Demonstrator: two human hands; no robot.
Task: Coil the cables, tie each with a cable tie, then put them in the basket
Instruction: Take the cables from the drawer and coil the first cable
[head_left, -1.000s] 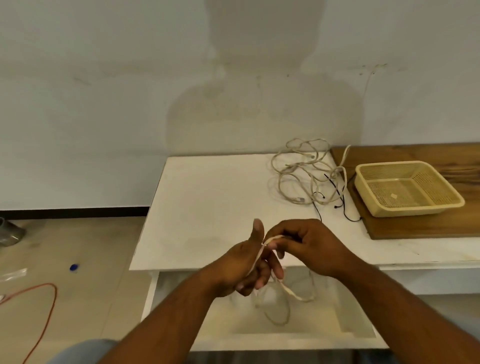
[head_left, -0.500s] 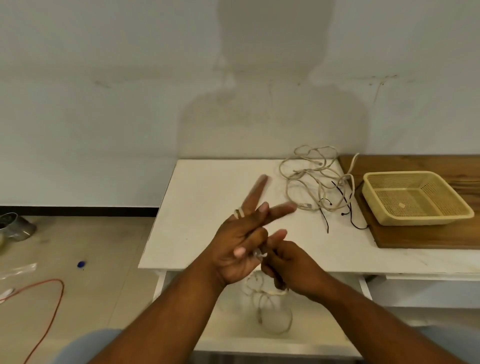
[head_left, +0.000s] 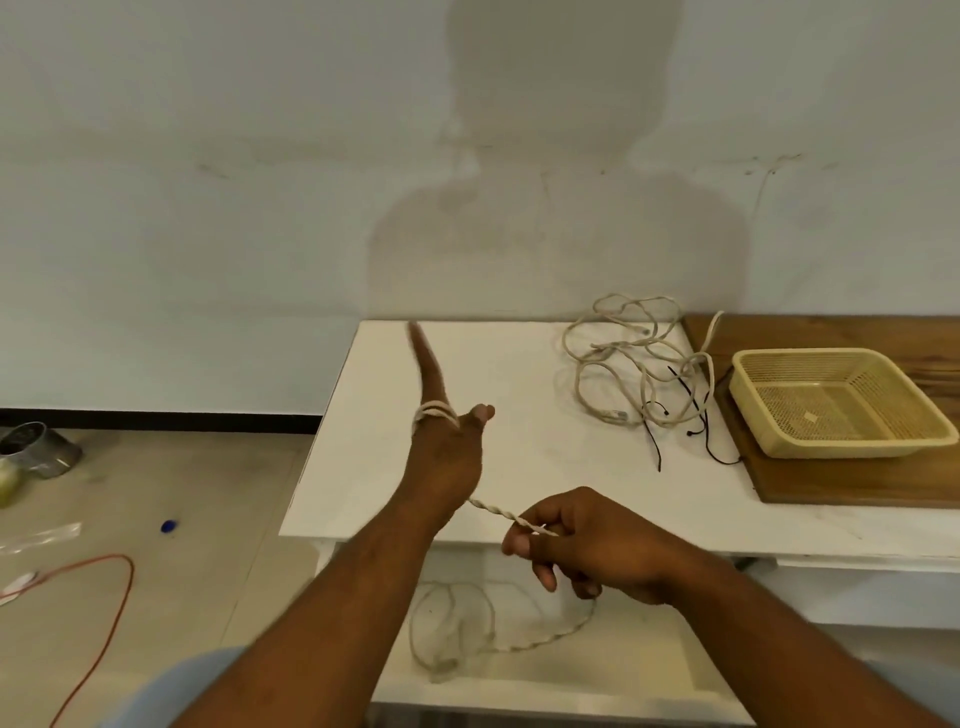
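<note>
— Pinching the cable (head_left: 498, 512) tight, those right fingers (head_left: 519, 544), while the left fingers (head_left: 428, 369) stand straight with two turns wound round their base!

— Half a second ago both hands were bunched together. Now the left hand (head_left: 447, 462) has swung out toward the left edge of the counter (head_left: 493, 364), and the right hand (head_left: 597, 545) has drawn the line taut.

— So the coil's barely begun?

— I'd say so. Plenty of slack hangs below the near edge. The tangle (head_left: 634, 364) and black ties (head_left: 691, 415) wait at the far right, and the basket (head_left: 748, 410) beyond them holds no cable.
</note>
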